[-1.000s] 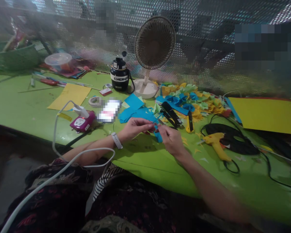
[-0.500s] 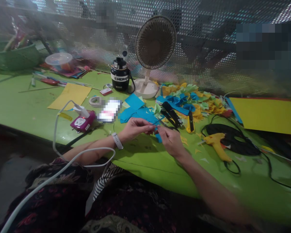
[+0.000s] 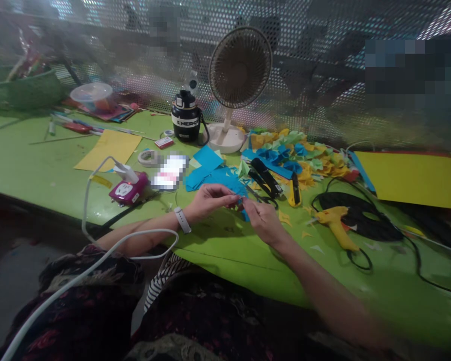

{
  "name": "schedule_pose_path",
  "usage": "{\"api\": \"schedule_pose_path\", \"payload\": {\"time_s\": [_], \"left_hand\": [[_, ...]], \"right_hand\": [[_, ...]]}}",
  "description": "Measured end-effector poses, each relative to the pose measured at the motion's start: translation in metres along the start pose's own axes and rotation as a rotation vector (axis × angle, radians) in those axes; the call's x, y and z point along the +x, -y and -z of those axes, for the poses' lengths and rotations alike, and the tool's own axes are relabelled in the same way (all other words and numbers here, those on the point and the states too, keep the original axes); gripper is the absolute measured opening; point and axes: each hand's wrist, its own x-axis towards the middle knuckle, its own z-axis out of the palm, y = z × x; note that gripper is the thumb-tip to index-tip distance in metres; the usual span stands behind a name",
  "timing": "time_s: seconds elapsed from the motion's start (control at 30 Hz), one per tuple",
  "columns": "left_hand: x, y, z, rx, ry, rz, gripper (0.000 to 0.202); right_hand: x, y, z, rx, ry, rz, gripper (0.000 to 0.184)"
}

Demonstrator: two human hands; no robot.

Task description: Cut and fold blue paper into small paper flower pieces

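Note:
My left hand (image 3: 215, 199), with a white watch band on its wrist, pinches a small piece of blue paper (image 3: 241, 200). From the other side my right hand (image 3: 261, 216) grips the same piece between thumb and fingers. The fingers hide most of it, so its shape is unclear. Just beyond them lie blue paper sheets and cut pieces (image 3: 214, 175). Scissors (image 3: 261, 198) rest behind my right hand, partly covered. A black stapler (image 3: 266, 178) and a yellow-and-black cutter (image 3: 294, 190) lie farther right.
Folded paper pieces (image 3: 308, 155) are heaped beside a fan (image 3: 229, 135) and a black bottle (image 3: 186, 118). A yellow glue gun (image 3: 338, 225) with its cable lies right. Left stand a phone (image 3: 170, 172), a tape roll (image 3: 148, 157) and a purple power adapter (image 3: 128, 189). A white cable (image 3: 97, 263) crosses near my left forearm.
The thin blue strip that stuck up above my fingers is no longer visible. My fingertips have shifted slightly and stay close together around the blue paper.

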Motion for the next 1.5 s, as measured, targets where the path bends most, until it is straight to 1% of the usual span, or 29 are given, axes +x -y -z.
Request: {"api": "schedule_pose_path", "payload": {"time_s": [0.1,0.17,0.23,0.33,0.4,0.5,0.57,0.77,0.93,1.03,1.1,1.17,1.2,1.27,1.37,1.5], "left_hand": [[0.000,0.001,0.000,0.009,-0.016,-0.003,0.036],[0.001,0.000,0.000,0.022,-0.026,-0.009,0.036],[0.002,-0.001,0.001,0.032,-0.036,-0.023,0.035],[0.003,-0.002,0.001,0.017,-0.069,-0.052,0.034],[0.003,-0.002,0.001,-0.002,-0.088,-0.064,0.034],[0.002,-0.002,0.001,-0.015,-0.087,-0.074,0.032],[0.002,-0.002,0.002,-0.006,-0.080,-0.072,0.031],[0.002,-0.002,0.004,0.014,-0.034,-0.044,0.029],[0.002,-0.001,0.002,-0.011,-0.038,-0.039,0.030],[0.002,-0.002,0.001,-0.027,-0.044,-0.060,0.030],[0.002,-0.002,0.000,-0.032,-0.078,-0.072,0.032],[0.002,-0.002,0.000,-0.032,-0.120,-0.082,0.033],[0.002,-0.002,0.000,-0.027,-0.134,-0.084,0.033],[0.002,-0.002,0.000,-0.014,-0.141,-0.086,0.032],[0.002,-0.002,0.001,0.000,-0.126,-0.080,0.030],[0.003,-0.001,0.002,0.003,-0.086,-0.064,0.028]], "right_hand": [[0.001,0.003,0.002,-0.092,0.089,0.039,0.050],[0.001,0.005,0.004,-0.102,0.101,0.056,0.050],[0.000,0.006,0.006,-0.107,0.071,0.075,0.042],[-0.001,0.006,0.005,-0.140,-0.035,0.125,0.025],[-0.002,0.005,0.003,-0.159,-0.065,0.174,0.022],[-0.001,0.003,0.003,-0.153,-0.034,0.223,0.022],[0.000,0.002,0.004,-0.144,-0.003,0.222,0.022],[0.002,-0.001,0.007,-0.099,0.059,0.154,0.019],[0.004,0.002,0.010,-0.016,0.126,0.094,0.021],[0.003,0.004,0.010,-0.035,0.144,0.079,0.023],[0.001,0.003,0.007,-0.098,0.084,0.128,0.024],[-0.001,-0.001,0.002,-0.161,-0.003,0.211,0.027],[-0.001,-0.003,0.000,-0.182,-0.039,0.252,0.026],[-0.001,-0.007,-0.003,-0.202,-0.069,0.320,0.022],[0.001,-0.010,-0.003,-0.196,-0.049,0.370,0.024],[0.002,-0.009,0.000,-0.188,0.032,0.344,0.028]]}}
